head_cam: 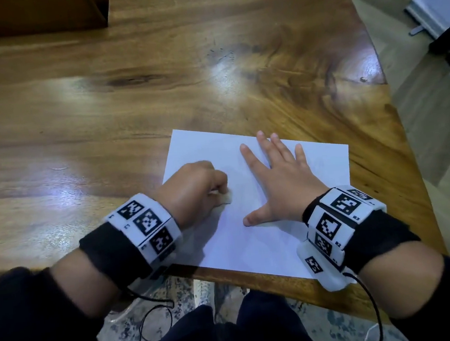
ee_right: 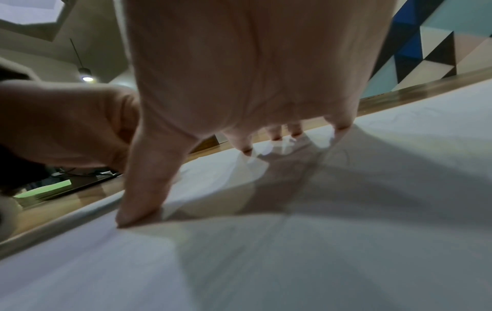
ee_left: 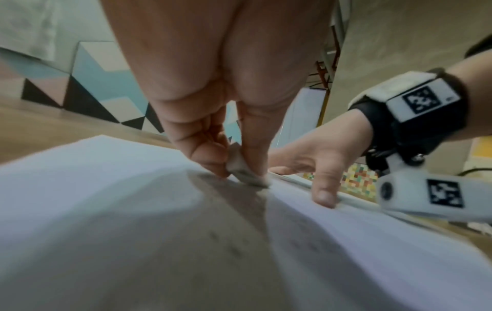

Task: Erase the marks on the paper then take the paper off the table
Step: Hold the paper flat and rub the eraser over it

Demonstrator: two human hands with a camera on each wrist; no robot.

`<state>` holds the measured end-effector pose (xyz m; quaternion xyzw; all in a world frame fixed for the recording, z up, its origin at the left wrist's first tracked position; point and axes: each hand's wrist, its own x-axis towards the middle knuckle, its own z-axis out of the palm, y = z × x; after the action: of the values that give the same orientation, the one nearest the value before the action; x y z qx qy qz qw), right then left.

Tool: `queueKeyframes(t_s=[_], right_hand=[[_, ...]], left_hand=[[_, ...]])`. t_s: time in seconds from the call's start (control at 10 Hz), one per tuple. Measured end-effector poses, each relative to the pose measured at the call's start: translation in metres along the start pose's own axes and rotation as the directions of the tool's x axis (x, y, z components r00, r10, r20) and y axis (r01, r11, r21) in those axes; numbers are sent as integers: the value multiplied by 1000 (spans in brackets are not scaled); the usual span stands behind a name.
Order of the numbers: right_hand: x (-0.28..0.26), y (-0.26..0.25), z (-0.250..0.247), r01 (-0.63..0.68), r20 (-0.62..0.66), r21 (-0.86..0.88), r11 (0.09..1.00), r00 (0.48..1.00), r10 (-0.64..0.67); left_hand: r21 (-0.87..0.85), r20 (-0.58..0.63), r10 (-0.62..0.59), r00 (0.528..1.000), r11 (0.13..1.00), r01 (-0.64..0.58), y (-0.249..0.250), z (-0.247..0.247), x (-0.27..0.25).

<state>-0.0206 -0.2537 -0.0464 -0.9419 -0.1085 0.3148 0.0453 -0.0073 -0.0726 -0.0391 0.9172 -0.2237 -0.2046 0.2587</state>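
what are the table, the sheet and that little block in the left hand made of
Table: looks like solid wood with a glossy varnish; swirling grain, a dark knot and bright glare patches show.
Sheet: thin matte white paper, lying flat under the right hand.
Block: probably a rubber or vinyl eraser, off-white and dull, pinched by the left hand; blur leaves it uncertain.

A dark wooden box (head_cam: 27,16) is sitting far beyond the left hand's fingers (head_cam: 210,173), off to their left. A white appliance (head_cam: 440,6) is standing on the floor well past the right hand's fingers (head_cam: 264,149), out to their right. A patterned rug (head_cam: 181,291) is lying behind the fingers, nearer the person, with 1 black cable (head_cam: 150,317) looping over it. In the wrist views, a wall of coloured triangles (ee_left: 88,88) is running beyond the fingertips, and 1 pendant lamp (ee_right: 85,74) is glowing left of the right thumb (ee_right: 143,185).
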Motion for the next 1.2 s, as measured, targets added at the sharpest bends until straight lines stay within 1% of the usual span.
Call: queueKeyframes(t_s=[0.1, 0.2, 0.3, 0.4, 0.5, 0.6, 0.7, 0.8, 0.9, 1.0, 1.1, 1.2], right_hand=[[-1, -2, 1, -6, 8, -23, 1000, 1000, 6], [0, -4, 3, -12, 13, -42, 999, 1000, 13], [0, -4, 2, -14, 15, -45, 999, 1000, 15], [0, -4, 1, -16, 22, -49, 999, 1000, 17], [-1, -5, 1, -18, 25, -48, 999, 1000, 19], [-1, -5, 1, -18, 26, -50, 999, 999, 20], [-1, -5, 0, -21, 36, -57, 998, 999, 23], [-1, -4, 1, -16, 30, -55, 998, 999, 18], [-1, -4, 1, -15, 27, -51, 999, 1000, 16], [-1, -4, 1, -16, 25, -48, 999, 1000, 17], [-1, -5, 1, -19, 28, -50, 999, 999, 20], [-2, -5, 1, -19, 34, -58, 998, 999, 21]], left_hand=[[-41, 208, 33, 978, 999, -24, 1, 2, -18], [-34, 80, -4, 997, 999, 7, 2, 5, -16], [-11, -64, -17, 998, 1000, 16, 4, 6, -8], [26, 206, 54, 977, 998, -61, 6, 6, -22], [65, 292, 57, 955, 995, -79, 10, 0, -18], [88, 122, -1, 993, 996, -10, 13, -4, 2], [68, 179, 46, 983, 996, -59, 13, 0, -9], [45, 358, 64, 932, 995, -85, 11, 1, -27], [71, 170, 28, 985, 997, -40, 3, -2, -12], [92, -1, -15, 1000, 996, 15, 1, 1, -11], [22, 176, 46, 983, 998, -50, 3, 3, -31], [36, 306, 60, 950, 997, -75, 2, -2, -31]])
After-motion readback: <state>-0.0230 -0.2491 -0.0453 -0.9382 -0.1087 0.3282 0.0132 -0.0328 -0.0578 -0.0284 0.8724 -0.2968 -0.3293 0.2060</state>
